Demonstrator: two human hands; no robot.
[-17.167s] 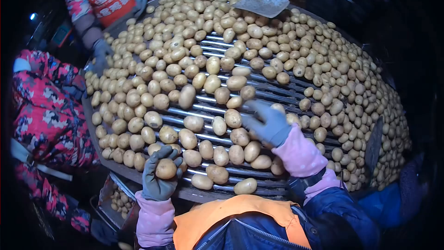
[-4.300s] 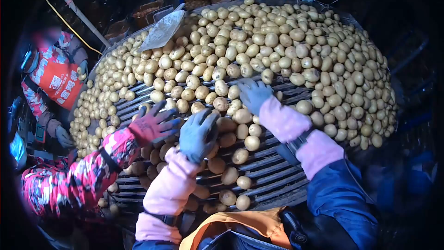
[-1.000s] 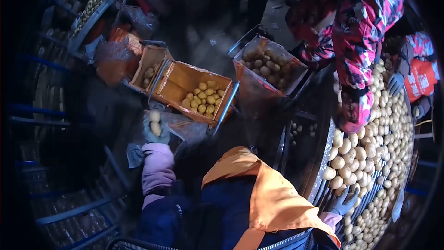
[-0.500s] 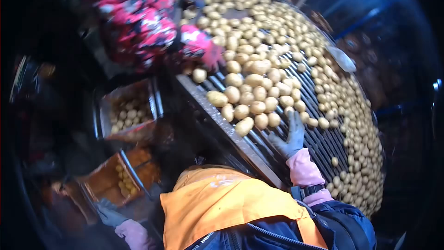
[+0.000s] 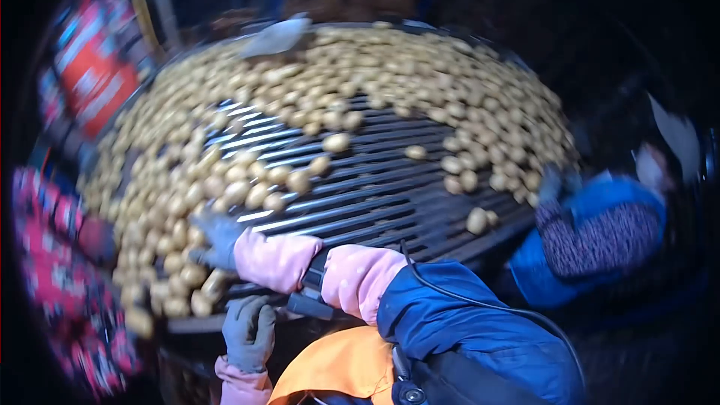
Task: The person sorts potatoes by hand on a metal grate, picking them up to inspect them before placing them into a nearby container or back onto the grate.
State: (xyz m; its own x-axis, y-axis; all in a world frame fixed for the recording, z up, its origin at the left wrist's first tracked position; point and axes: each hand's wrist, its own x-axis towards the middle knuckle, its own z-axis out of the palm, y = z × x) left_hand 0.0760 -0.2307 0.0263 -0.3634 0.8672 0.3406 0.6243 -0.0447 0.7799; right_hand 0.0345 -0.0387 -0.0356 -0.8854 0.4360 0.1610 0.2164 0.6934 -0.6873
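My right hand (image 5: 216,240), in a grey-blue glove, reaches left across the slatted table (image 5: 352,214). Its fingers are spread and touch the potatoes (image 5: 255,180) heaped at the left; motion blurs them somewhat. Just below it, at the table's near edge, is my left hand (image 5: 250,332), gloved too. Its fingers are curled, and whatever is inside them, if anything, is hidden. Several potatoes lie close to both hands, some right at the near rim.
Potatoes crowd the far and right sides. A pale flat piece (image 5: 277,37) rests at the back. Co-workers stand at the left in a pink patterned sleeve (image 5: 67,277) and a red vest (image 5: 94,79); another at the right wears a blue apron (image 5: 585,217).
The view has swung to the right. My left hand has come up from beside the crates to the table edge. My right hand has moved leftward, onto the near potatoes.
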